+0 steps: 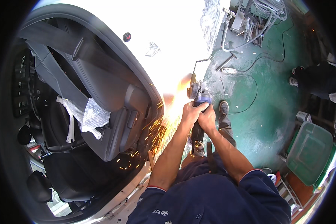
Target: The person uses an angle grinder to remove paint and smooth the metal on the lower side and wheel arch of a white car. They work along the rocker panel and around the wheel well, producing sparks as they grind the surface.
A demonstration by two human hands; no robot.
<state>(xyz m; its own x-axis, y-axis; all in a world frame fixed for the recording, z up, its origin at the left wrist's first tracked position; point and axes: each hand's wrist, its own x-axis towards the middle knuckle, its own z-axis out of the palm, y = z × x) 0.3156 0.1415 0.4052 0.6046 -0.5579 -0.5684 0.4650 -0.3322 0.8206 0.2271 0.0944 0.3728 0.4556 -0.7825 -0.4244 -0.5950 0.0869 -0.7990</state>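
Note:
Both my hands hold an angle grinder (202,98) with a blue-grey head and a dark body. My left hand (189,113) is closed around its left side, and my right hand (207,118) grips it from the right, the two touching. The grinder's disc (192,90) meets the edge of a white car body panel (175,56) beside the door opening. Bright glare hides the exact contact spot. Orange sparks (158,130) spray down and left from it, past the door frame, toward the car seat (115,130).
Clear wrapping (96,115) lies on the seat. On the green floor (267,127) are a hammer (226,62), a small can (229,70) and a trailing cord (256,93). Cables and tools (250,26) crowd the far right. Rightward stand another person (317,80) and a green-lidded bin (310,153).

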